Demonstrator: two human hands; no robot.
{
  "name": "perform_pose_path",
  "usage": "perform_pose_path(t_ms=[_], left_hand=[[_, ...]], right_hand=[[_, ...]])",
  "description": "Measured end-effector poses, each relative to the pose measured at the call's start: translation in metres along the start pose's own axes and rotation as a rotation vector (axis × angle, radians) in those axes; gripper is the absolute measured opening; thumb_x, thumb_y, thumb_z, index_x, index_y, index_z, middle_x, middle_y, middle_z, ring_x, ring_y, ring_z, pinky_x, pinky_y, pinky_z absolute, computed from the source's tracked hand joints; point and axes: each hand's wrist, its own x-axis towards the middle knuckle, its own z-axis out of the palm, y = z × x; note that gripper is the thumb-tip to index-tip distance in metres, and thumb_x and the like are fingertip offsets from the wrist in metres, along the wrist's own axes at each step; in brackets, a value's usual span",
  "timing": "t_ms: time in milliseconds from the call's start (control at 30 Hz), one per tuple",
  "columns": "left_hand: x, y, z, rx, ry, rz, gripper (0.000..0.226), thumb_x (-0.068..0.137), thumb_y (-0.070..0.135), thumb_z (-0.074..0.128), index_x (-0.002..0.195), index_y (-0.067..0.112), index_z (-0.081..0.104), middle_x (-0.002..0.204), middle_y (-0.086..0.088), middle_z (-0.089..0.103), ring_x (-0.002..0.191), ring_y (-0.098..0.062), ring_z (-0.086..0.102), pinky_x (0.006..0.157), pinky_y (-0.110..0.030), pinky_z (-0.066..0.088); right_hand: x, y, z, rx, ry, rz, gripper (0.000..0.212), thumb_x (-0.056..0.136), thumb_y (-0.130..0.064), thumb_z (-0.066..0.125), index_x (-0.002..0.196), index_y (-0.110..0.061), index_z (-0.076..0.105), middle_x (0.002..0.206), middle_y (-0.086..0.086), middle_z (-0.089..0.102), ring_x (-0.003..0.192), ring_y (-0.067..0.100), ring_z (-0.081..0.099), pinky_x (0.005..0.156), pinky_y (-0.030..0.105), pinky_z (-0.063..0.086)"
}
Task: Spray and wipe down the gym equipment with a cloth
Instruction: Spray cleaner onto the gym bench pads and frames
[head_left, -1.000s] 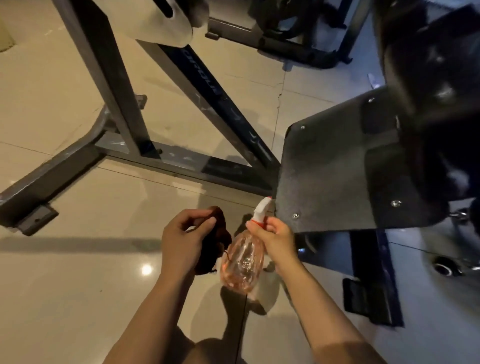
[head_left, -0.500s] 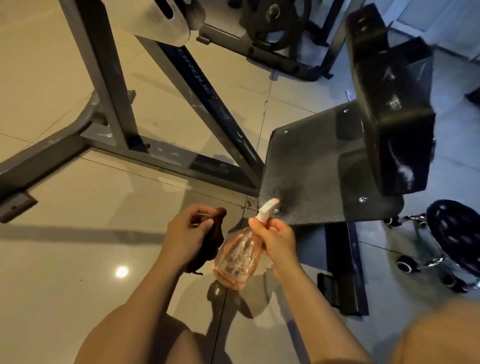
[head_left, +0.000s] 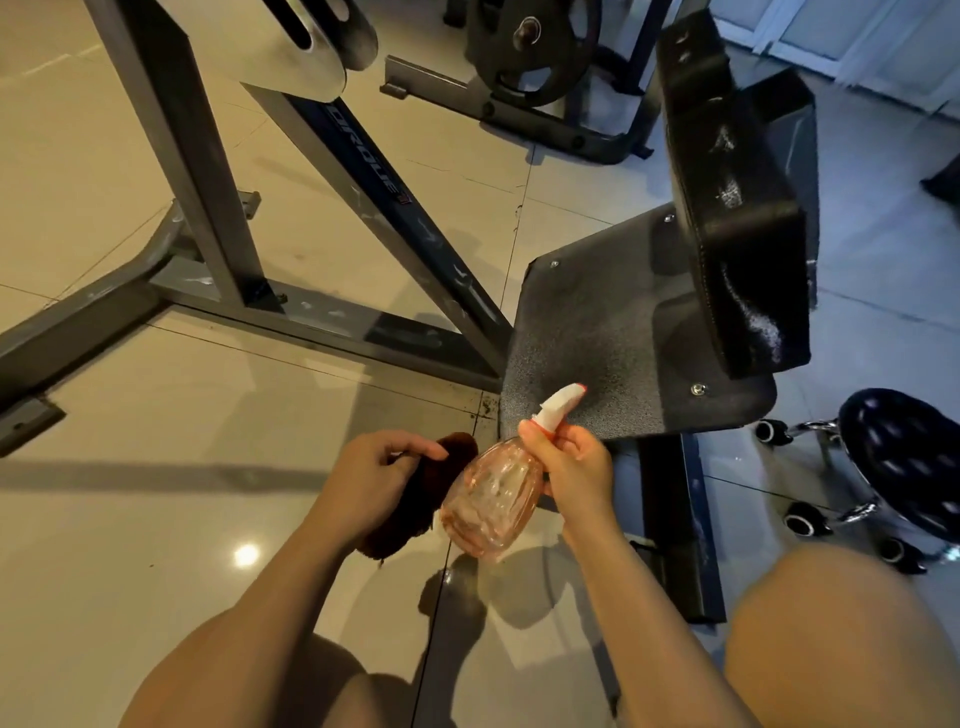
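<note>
My right hand (head_left: 574, 467) grips the neck of a clear pink spray bottle (head_left: 488, 501) with a white nozzle, which points up and right at a dark textured metal plate (head_left: 597, 338) of the gym machine. My left hand (head_left: 374, 470) holds a dark brown cloth (head_left: 415, 499) just left of the bottle. A black padded block (head_left: 727, 218) stands tilted over the plate, with whitish marks on its side.
A grey steel frame (head_left: 197, 171) with a diagonal brace crosses the tiled floor at left. A weight plate (head_left: 530, 47) on a rack sits at the back. A wheeled stool (head_left: 904, 462) stands at right. My knees show at the bottom edge.
The view has pulled back and tilted up, showing more of the pad, the stool and my knees. Both hands keep their hold, and the nozzle now points more toward the plate.
</note>
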Motion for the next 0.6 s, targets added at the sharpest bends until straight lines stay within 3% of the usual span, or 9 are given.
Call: perform_pose_path(t_ms=[100, 200, 333, 600], left_hand=[[0.004, 0.0, 0.002, -0.037, 0.056, 0.0, 0.032, 0.098, 0.005, 0.048, 0.087, 0.024, 0.07, 0.106, -0.003, 0.062, 0.084, -0.027, 0.066, 0.063, -0.032, 0.06], [0.008, -0.001, 0.003, -0.069, 0.112, 0.0, 0.03, 0.098, 0.008, 0.05, 0.088, 0.027, 0.071, 0.114, -0.006, 0.06, 0.095, -0.038, 0.063, 0.078, -0.05, 0.058], [0.012, -0.001, -0.001, -0.084, 0.176, -0.023, 0.029, 0.097, 0.007, 0.051, 0.086, 0.025, 0.07, 0.117, -0.01, 0.059, 0.096, -0.038, 0.062, 0.074, -0.048, 0.059], [0.014, 0.007, 0.008, -0.047, 0.168, 0.026, 0.021, 0.094, 0.008, 0.058, 0.091, 0.026, 0.068, 0.103, 0.005, 0.061, 0.104, -0.031, 0.06, 0.087, -0.053, 0.055]], right_hand=[[-0.002, -0.005, -0.01, 0.036, -0.006, -0.02, 0.042, 0.078, -0.033, 0.079, 0.114, -0.016, 0.065, 0.106, 0.006, 0.07, 0.097, 0.023, 0.069, 0.085, 0.045, 0.057], [-0.007, -0.011, -0.021, 0.028, 0.023, -0.022, 0.03, 0.082, -0.026, 0.075, 0.108, -0.016, 0.063, 0.1, 0.002, 0.07, 0.093, 0.018, 0.068, 0.083, 0.038, 0.057], [-0.011, -0.01, -0.036, -0.064, 0.114, -0.077, 0.029, 0.08, -0.03, 0.077, 0.103, -0.017, 0.065, 0.087, -0.008, 0.068, 0.08, 0.008, 0.065, 0.071, 0.024, 0.054], [-0.014, -0.007, -0.048, -0.117, 0.15, -0.135, 0.039, 0.079, -0.034, 0.077, 0.113, -0.024, 0.061, 0.1, -0.013, 0.063, 0.101, 0.01, 0.061, 0.087, 0.034, 0.053]])
